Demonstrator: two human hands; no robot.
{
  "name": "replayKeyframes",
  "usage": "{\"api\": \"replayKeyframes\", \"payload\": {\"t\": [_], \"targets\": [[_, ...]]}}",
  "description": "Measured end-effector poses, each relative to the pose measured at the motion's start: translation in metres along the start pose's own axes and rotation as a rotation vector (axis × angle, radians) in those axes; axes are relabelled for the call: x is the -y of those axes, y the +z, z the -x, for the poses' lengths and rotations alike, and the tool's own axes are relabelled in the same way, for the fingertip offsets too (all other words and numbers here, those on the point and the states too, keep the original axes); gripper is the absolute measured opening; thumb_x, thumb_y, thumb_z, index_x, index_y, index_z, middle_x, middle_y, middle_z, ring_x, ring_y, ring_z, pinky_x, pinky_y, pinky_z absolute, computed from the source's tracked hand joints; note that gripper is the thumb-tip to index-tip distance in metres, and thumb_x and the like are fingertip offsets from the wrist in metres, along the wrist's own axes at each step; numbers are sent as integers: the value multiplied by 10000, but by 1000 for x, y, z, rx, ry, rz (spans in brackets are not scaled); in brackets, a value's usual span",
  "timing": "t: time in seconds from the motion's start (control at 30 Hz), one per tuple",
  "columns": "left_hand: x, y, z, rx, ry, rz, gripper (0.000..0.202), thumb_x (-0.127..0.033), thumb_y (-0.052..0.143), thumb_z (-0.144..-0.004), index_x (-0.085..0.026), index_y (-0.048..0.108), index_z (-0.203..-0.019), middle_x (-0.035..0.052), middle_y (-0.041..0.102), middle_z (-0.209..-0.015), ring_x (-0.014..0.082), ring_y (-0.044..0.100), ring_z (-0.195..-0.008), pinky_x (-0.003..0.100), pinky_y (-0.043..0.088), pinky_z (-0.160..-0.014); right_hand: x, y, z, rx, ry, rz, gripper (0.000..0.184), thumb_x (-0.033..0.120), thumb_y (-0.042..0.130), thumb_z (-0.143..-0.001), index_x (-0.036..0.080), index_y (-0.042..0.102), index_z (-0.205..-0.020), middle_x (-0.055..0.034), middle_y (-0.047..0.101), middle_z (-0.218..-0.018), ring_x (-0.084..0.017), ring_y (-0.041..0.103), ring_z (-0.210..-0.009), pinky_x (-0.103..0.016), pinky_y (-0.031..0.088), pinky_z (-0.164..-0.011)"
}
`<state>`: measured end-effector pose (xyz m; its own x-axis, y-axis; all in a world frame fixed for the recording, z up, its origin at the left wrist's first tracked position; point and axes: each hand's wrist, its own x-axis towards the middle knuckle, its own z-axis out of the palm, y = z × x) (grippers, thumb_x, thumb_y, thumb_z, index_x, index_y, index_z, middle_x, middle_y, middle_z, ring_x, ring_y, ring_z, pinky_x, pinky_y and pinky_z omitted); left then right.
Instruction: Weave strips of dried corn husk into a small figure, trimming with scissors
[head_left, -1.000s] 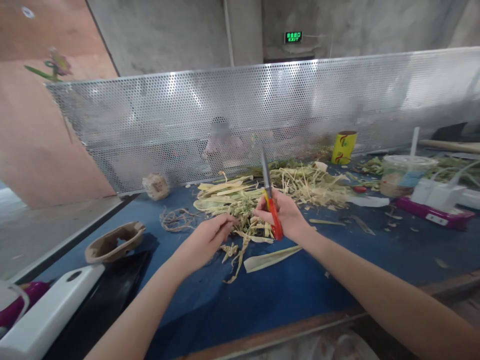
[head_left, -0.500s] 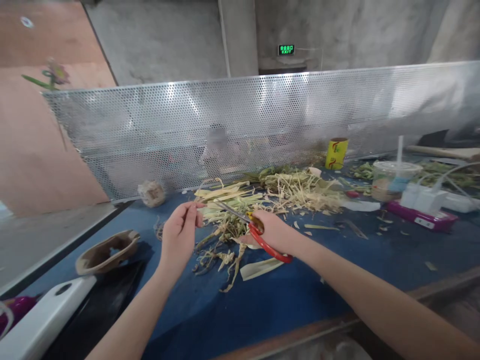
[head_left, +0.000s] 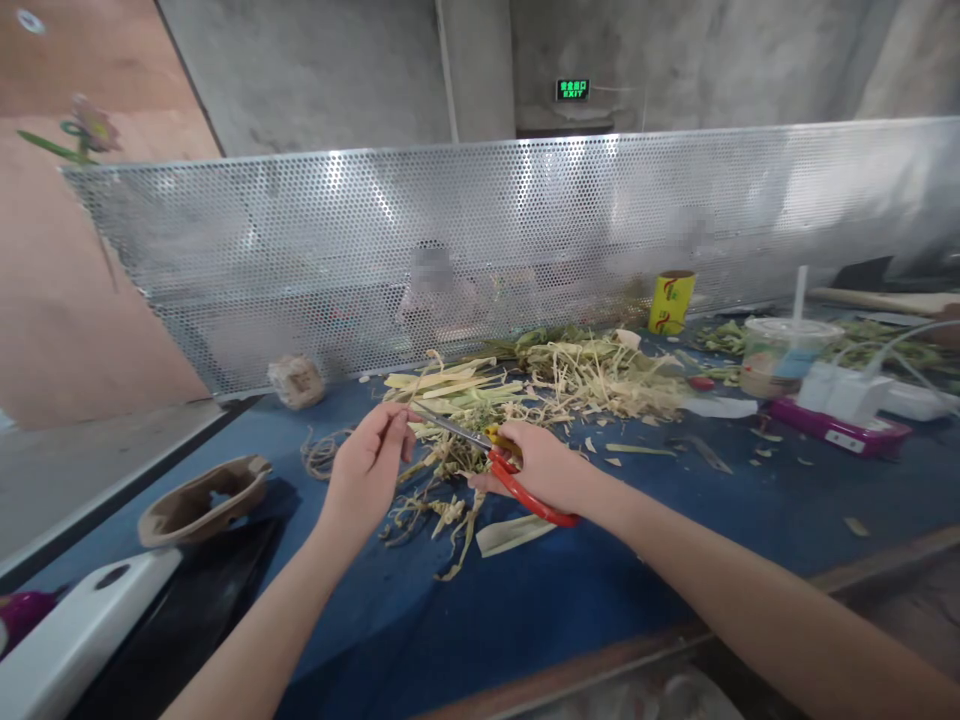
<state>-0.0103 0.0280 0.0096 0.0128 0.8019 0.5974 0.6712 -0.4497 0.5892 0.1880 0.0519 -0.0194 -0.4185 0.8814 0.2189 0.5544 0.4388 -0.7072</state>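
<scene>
scissors (head_left: 491, 452) gripped in right hand (head_left: 541, 466), tips meeting left hand (head_left: 369, 465) fingers

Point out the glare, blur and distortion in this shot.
Head view: bright glare streaks on the perforated metal screen; the wide-angle lens stretches the right forearm toward the lower corner; the left hand, right hand and scissors are sharp; soft shadows on the blue table.

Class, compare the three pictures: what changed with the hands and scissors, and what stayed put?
The right hand swung the scissors from pointing up to pointing left. The left hand rose off the husk pile, fingers pinched at the blade tips. Pile and table unchanged.
</scene>
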Motion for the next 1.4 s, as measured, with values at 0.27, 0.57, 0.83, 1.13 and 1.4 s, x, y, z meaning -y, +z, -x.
{"api": "replayKeyframes", "payload": {"t": [0.27,0.57,0.83,1.13,1.4], "targets": [[2,2,2,127,1,-113,265,-340,304,-859,-202,445,-682,-45,446,-538,121,440,-528,226,361,-553,-1,0,0,-27,-29,-2,433,532,644,-580,192,388,-662,53,390,-616,-72,350,-503,-205,300,-471],[1,1,2,133,8,-91,217,-317,298,-868,-205,474,-808,-45,412,-547,122,431,-535,228,360,-571,1,-3,1,-21,-25,18,436,565,621,-585,180,420,-624,62,372,-563,-60,304,-468,-191,254,-436],[1,1,2,117,10,-98,229,-328,308,-854,-199,492,-811,-45,422,-536,121,438,-531,221,361,-554,0,-2,0,-3,13,53,441,589,618,-573,189,443,-635,61,389,-536,-64,320,-445,-186,261,-410],[0,0,1,134,19,-90,222,-324,299,-864,-204,480,-818,-44,399,-541,130,430,-534,236,359,-578,3,-5,2,38,42,27,443,601,606,-578,187,470,-654,53,389,-543,-70,322,-453,-193,260,-418],[1,-1,1,148,11,-98,220,-318,302,-863,-208,473,-779,-51,412,-542,122,432,-532,221,354,-576,1,-3,1,75,46,6,467,626,590,-584,185,454,-657,41,425,-554,-86,390,-470,-201,309,-440]]}}
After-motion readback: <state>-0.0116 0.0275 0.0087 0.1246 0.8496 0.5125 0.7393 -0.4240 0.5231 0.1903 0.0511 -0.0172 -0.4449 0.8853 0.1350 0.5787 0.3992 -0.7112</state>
